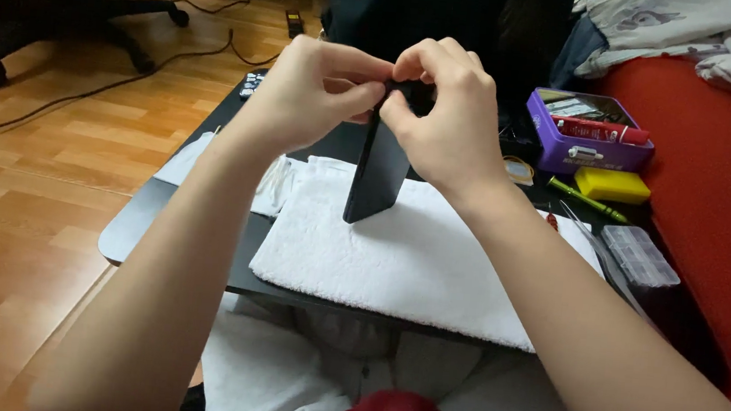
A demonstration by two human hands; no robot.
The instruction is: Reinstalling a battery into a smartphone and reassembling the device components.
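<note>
Both hands are up at the top edge of a black phone (379, 173), which stands upright on its lower end on a white towel (414, 254) spread over the dark bench (240, 274). The left hand (310, 86) has its fingers curled in, thumb and fingertips pinching the upper corner of the phone. The right hand (445, 107) meets it from the other side, fingers folded tight over the same top edge (what exactly sits under those fingertips I cannot tell, they cover it). The two hands touch each other just above the phone.

Off beyond the right hand, a purple tin (590, 137) sits open with a red tube (601, 131) in it. Just beside the tin lies a yellow block (612, 185), then a green pen (586, 199), and nearer the right forearm a clear plastic box (641, 254). Out past the left hand, black cables (94, 89) trail across the wooden floor (22, 202).
</note>
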